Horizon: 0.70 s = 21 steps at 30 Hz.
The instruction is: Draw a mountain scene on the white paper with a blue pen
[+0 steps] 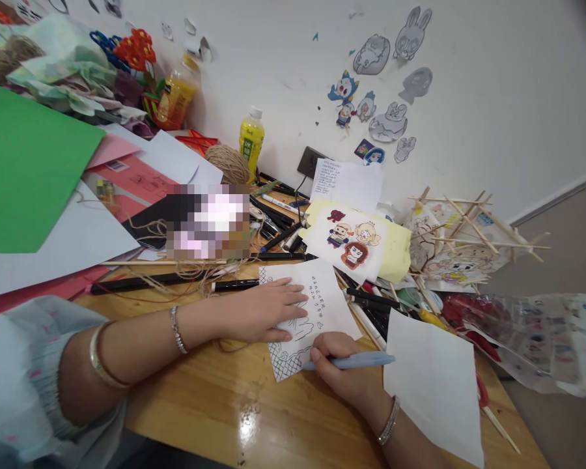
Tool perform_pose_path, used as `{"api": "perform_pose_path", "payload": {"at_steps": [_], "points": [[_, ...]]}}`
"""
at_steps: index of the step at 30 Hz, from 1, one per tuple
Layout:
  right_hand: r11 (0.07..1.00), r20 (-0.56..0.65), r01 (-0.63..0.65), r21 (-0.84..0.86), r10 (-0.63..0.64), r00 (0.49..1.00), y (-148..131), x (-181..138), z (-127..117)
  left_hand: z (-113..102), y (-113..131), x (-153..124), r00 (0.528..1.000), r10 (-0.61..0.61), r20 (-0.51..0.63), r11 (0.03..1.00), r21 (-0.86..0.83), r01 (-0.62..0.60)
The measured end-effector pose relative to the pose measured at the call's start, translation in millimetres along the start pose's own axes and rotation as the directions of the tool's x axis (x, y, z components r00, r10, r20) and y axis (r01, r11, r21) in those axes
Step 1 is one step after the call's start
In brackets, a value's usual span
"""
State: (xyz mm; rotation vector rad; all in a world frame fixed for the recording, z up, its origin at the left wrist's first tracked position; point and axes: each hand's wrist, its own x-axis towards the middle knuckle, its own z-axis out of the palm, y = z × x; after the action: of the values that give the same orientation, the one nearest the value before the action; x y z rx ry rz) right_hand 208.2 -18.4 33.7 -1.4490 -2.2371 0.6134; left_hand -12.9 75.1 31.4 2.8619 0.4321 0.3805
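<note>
A sheet of white paper (333, 301) lies tilted on the wooden table, with handwritten characters, line drawings and a crosshatched border in black. My left hand (268, 311) rests flat on its left part, fingers stretched out and slightly apart, covering some of the drawing. In my right hand (339, 365) is a light blue pen (366, 359), gripped between thumb and fingers. The pen's tip end is at the crosshatched lower edge of the paper. My right hand's curled fingers partly hide the sheet's lower right side.
Several black markers (234, 284) and string surround the paper. Behind it lie coloured cartoon drawings (354, 238). A blank white sheet (432, 378) is at the right, near a stick frame (461, 241) and a plastic bag (532, 332). A yellow bottle (251, 140) and twine ball (227, 163) stand behind.
</note>
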Motion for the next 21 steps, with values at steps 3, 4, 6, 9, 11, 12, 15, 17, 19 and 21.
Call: {"api": "perform_pose_path", "payload": {"at_steps": [3, 4, 6, 9, 11, 12, 15, 17, 19, 21], "points": [[1.0, 0.009, 0.014, 0.013, -0.014, 1.0, -1.0, -0.3, -0.1, -1.3, 0.7, -0.1, 1.0, 0.005, -0.009, 1.0, -0.003, -0.005], [1.0, 0.007, 0.01, 0.02, -0.01, 1.0, -0.8, -0.4, 0.2, -1.7, 0.9, -0.1, 1.0, 0.006, -0.011, 1.0, -0.003, -0.006], [0.999, 0.004, -0.003, 0.032, 0.003, 1.0, -0.2, -0.7, 0.8, -2.3, 1.2, 0.0, 1.0, 0.004, -0.011, 1.0, -0.002, -0.004], [0.998, 0.022, 0.002, 0.058, -0.003, 1.0, 1.3, -1.3, 1.4, -2.7, 1.4, 0.3, 1.0, 0.002, -0.001, 1.0, 0.003, -0.002], [0.998, 0.014, -0.003, 0.065, 0.002, 1.0, 2.3, -1.5, 1.5, -2.8, 1.5, 0.5, 1.0, 0.004, 0.004, 1.0, 0.006, -0.004], [0.998, 0.001, -0.01, 0.063, 0.01, 1.0, 2.7, -1.5, 1.5, -2.8, 1.5, 0.6, 1.0, 0.005, 0.006, 1.0, 0.006, -0.005], [0.998, -0.021, -0.024, 0.056, 0.025, 0.999, 3.5, -0.9, 1.4, -2.1, 1.4, 0.5, 1.0, 0.007, 0.001, 1.0, 0.004, -0.007], [0.999, -0.019, -0.019, 0.049, 0.02, 1.0, 4.0, -0.4, 1.3, -1.3, 1.0, 0.5, 1.0, 0.005, -0.009, 1.0, 0.003, -0.005], [0.999, -0.014, -0.013, 0.045, 0.013, 1.0, 4.9, 0.1, 1.5, -0.7, 0.8, 0.5, 1.0, 0.005, -0.019, 1.0, 0.0, -0.005], [0.998, -0.009, -0.015, 0.057, 0.015, 1.0, 6.1, 0.2, 1.5, -0.8, 0.8, 0.6, 1.0, 0.008, -0.025, 1.0, -0.002, -0.008]]}}
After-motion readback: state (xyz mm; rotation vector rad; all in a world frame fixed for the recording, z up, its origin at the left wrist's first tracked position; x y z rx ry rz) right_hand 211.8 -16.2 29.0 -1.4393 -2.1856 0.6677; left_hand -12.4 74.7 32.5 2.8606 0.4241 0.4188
